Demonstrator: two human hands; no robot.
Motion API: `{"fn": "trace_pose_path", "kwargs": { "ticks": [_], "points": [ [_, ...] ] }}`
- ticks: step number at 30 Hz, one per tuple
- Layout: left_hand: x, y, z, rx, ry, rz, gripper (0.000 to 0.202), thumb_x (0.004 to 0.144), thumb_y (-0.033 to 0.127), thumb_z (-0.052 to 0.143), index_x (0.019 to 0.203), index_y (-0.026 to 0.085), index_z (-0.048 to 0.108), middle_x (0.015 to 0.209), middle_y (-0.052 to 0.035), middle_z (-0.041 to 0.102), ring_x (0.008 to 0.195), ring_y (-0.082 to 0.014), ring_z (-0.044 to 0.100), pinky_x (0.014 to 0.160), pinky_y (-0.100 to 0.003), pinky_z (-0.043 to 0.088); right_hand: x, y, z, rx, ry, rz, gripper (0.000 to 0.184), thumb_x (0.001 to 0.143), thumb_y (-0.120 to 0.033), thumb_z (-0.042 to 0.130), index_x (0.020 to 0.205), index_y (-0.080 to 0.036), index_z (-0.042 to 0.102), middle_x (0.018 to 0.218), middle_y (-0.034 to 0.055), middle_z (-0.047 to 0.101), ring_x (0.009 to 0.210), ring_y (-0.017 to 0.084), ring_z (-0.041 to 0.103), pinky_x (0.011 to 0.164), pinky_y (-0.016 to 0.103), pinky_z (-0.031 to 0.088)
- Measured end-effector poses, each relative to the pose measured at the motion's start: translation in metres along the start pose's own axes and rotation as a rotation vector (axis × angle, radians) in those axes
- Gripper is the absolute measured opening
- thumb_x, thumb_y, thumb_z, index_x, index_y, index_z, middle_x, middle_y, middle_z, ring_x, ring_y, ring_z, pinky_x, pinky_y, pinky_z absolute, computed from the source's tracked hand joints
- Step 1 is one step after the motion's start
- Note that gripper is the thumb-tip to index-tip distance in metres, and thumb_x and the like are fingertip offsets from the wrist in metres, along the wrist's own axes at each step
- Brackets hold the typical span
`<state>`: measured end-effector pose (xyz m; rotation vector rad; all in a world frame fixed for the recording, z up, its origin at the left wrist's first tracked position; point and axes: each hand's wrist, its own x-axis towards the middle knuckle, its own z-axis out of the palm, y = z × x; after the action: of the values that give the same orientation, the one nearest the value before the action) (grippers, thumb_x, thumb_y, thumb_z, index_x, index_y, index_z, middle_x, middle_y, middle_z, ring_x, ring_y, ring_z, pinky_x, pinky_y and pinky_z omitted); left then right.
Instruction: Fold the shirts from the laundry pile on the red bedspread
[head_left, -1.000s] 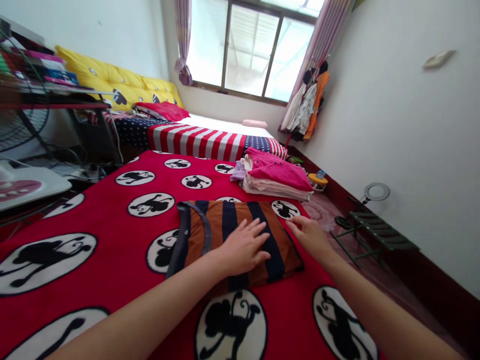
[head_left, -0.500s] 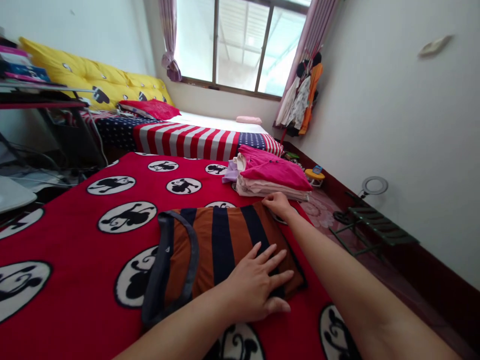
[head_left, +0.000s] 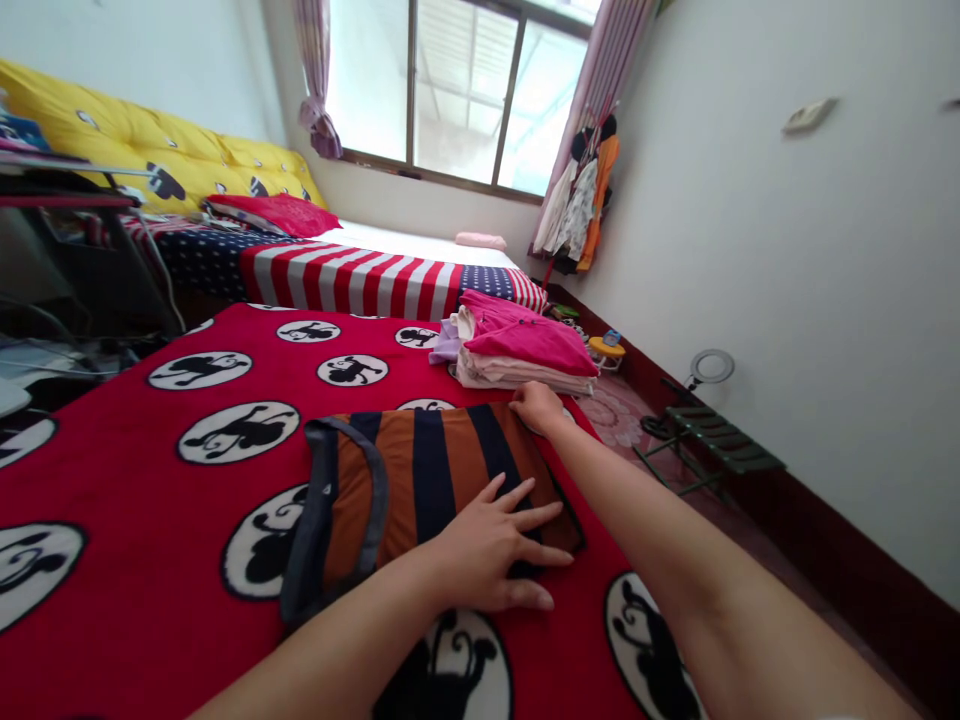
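A brown and navy striped shirt (head_left: 431, 470) with a grey neckband lies folded on the red blanket (head_left: 172, 530), its collar end to the left. My left hand (head_left: 501, 550) rests flat across the shirt's near right part, fingers spread. At the shirt's far right corner, my right hand (head_left: 538, 408) has its fingers closed on the fabric edge. Just beyond that hand sits a stack of folded clothes (head_left: 525, 350), with a bright pink garment on top and paler ones under it.
A bed (head_left: 352, 285) with a stars-and-stripes cover stands behind, below the window. To the right are a green folding stool (head_left: 724, 440), a ring light (head_left: 712, 367) and a yellow stool (head_left: 606, 348). A desk (head_left: 67, 195) is at the left. Clothes (head_left: 581, 205) hang by the curtain.
My view has turned slightly to the right, so the scene sits further left. Both hands keep nearly the same places on the shirt.
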<state>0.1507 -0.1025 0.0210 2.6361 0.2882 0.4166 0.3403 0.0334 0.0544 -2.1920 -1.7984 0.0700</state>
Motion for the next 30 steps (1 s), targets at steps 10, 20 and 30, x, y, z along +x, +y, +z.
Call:
{"fn": "trace_pose_path", "kwargs": {
  "ticks": [10, 20, 30],
  "points": [
    [-0.012, -0.022, -0.029, 0.094, 0.248, -0.392, 0.046, 0.089, 0.040, 0.052, 0.133, 0.025, 0.052, 0.146, -0.0099, 0.041, 0.138, -0.0282, 0.032, 0.111, -0.054, 0.022, -0.132, 0.052, -0.040, 0.282, -0.097, -0.168, 0.018, 0.078, -0.033, 0.055, 0.076, -0.018, 0.065, 0.070, 0.0019, 0.068, 0.066, 0.015, 0.061, 0.060, 0.023, 0.044],
    [-0.017, -0.039, -0.007, 0.366, 0.195, -0.427, 0.051, 0.092, 0.052, 0.040, 0.137, 0.030, 0.046, 0.152, -0.0082, 0.030, 0.142, -0.0301, 0.019, 0.111, -0.057, 0.015, -0.188, 0.060, -0.028, 0.069, -0.121, -0.133, 0.014, 0.078, -0.033, 0.058, 0.077, -0.023, 0.068, 0.073, 0.0004, 0.069, 0.064, 0.016, 0.059, 0.061, 0.026, 0.039],
    [-0.019, -0.042, -0.008, 0.365, 0.152, -0.431, 0.053, 0.093, 0.055, 0.034, 0.140, 0.032, 0.041, 0.154, -0.0054, 0.025, 0.143, -0.0281, 0.014, 0.113, -0.054, 0.012, -0.195, 0.072, -0.038, -0.022, -0.148, -0.121, 0.016, 0.082, -0.032, 0.051, 0.075, -0.023, 0.062, 0.075, 0.0010, 0.068, 0.070, 0.017, 0.060, 0.061, 0.026, 0.035]
  ]
}}
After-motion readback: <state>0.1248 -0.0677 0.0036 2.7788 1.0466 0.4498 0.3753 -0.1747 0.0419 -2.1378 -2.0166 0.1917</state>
